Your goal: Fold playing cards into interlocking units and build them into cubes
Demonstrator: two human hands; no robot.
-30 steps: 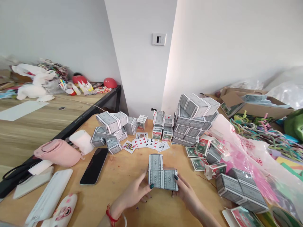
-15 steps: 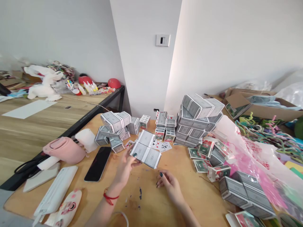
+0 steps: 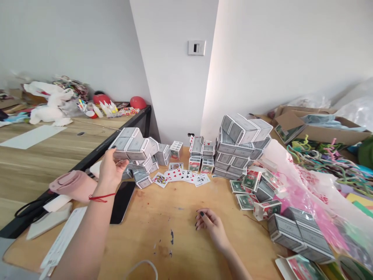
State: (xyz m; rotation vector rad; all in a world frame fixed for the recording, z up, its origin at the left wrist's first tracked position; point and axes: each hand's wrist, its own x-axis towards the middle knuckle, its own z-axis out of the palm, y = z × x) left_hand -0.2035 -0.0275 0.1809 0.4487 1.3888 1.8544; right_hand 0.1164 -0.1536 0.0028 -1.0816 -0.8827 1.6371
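At the left, my left hand (image 3: 110, 169) grips a grey-backed block folded from playing cards (image 3: 131, 143), thumb on its side and fingers beneath. The block is at the top of a stack of similar card blocks (image 3: 143, 179); whether it rests fully on them I cannot tell. My right hand (image 3: 209, 223) lies on the wooden table (image 3: 186, 249), empty, its fingers loosely curled and a little apart. Beyond it, loose playing cards (image 3: 180, 175) are fanned face up. Two card boxes with card blocks on top (image 3: 201, 164) stand behind them.
A tall pile of card blocks (image 3: 239, 147) rises at the right, beside scattered card boxes (image 3: 252, 179) and pink plastic wrapping (image 3: 314, 206). A phone (image 3: 124, 202) and a pink hair dryer (image 3: 71, 186) lie at the left. More card blocks (image 3: 300, 235) sit front right.
My left hand has carried the card block left and back, from over the table's middle to the top of the left stack. The fanned cards are now uncovered. My right hand has barely moved.
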